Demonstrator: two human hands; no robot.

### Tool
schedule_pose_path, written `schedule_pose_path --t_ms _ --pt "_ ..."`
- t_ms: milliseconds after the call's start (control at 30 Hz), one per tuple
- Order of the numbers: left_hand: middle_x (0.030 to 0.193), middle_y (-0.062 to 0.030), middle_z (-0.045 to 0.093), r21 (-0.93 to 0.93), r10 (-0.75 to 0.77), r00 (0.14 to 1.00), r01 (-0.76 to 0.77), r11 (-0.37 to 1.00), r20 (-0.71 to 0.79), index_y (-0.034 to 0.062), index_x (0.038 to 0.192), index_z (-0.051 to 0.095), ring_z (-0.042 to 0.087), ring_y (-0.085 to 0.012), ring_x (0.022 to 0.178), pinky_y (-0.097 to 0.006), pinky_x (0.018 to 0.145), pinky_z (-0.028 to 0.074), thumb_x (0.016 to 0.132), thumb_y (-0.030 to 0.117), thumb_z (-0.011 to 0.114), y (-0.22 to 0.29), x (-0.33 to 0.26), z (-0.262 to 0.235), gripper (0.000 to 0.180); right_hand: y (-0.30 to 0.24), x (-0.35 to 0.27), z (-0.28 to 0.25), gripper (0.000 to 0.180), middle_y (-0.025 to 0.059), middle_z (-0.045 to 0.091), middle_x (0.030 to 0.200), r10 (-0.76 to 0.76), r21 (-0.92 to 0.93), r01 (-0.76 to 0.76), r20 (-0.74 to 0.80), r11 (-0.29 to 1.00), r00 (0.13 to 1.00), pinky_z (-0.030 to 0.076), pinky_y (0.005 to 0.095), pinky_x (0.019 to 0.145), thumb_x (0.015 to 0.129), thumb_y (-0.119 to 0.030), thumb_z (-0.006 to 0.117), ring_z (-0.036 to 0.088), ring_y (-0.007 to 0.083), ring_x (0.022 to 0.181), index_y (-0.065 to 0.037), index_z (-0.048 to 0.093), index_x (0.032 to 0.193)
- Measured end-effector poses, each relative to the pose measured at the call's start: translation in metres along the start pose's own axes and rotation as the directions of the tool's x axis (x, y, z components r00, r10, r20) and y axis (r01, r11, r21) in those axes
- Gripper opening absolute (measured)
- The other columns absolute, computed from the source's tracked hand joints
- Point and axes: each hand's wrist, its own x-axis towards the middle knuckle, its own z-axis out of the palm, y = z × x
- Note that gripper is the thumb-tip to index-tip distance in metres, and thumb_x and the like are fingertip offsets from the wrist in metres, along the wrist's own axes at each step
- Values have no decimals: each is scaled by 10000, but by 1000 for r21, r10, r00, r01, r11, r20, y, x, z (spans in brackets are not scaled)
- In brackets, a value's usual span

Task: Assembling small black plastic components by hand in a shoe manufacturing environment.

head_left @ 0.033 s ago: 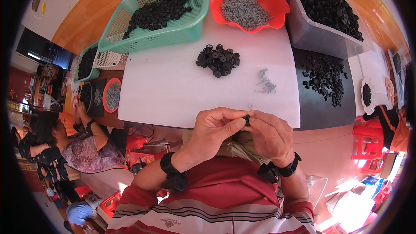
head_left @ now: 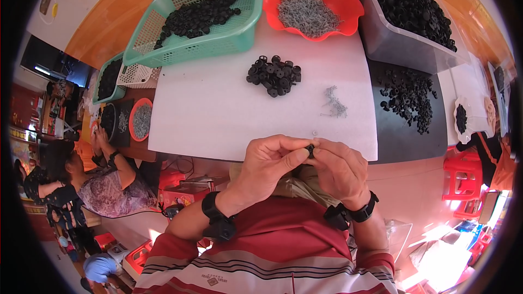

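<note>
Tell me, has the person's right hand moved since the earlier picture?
No: against the white mat, the right hand shows no visible shift in any direction.

A small black part sits pinched between fingertips.

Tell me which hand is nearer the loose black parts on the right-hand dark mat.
Right. The right hand is left of the black parts and closer to the body; the left hand is farther left.

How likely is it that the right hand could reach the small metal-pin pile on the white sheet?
Probably yes: the pile lies just beyond the right hand, with flat white sheet between, though that hand's fingers hold a small black part.
</note>
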Motion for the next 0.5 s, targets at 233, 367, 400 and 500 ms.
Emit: schedule_pose_path --t_ms 233,367,400,500 --pt "1198 -184 714 20 6 1000 -5 1000 -12 -75 1186 686 694 -191 1060 -335 971 568 986 27 676 -1 0 3 225 4 1 0 297 142 713 981 8 67 -7 -13 998 1000 612 330 614 691 84 794 731 260 778 -34 707 949" --pt "1185 -175 718 33 17 1000 -16 999 -16 -74 1179 691 695 -185 1049 -327 962 569 988 22 670 1 0 6 215 5 1 -1 293 135 707 967 12 84 -10 -15 996 1000 613 338 621 682 79 796 726 264 768 -30 707 939" --pt "1178 -170 720 51 15 1000 -14 999 -14 -74 1176 693 693 -181 1049 -322 959 569 989 22 670 2 1 7 211 5 2 -2 279 133 703 959 14 89 -14 -6 996 1000 619 347 638 682 74 789 725 268 771 -27 703 927" --pt "1167 -159 722 118 24 1000 -22 993 -16 -70 1173 697 688 -173 1051 -315 955 568 991 16 666 2 -1 8 204 5 5 -6 249 128 696 945 -6 86 3 28 996 1000 630 368 683 682 66 772 719 276 768 -21 689 900"
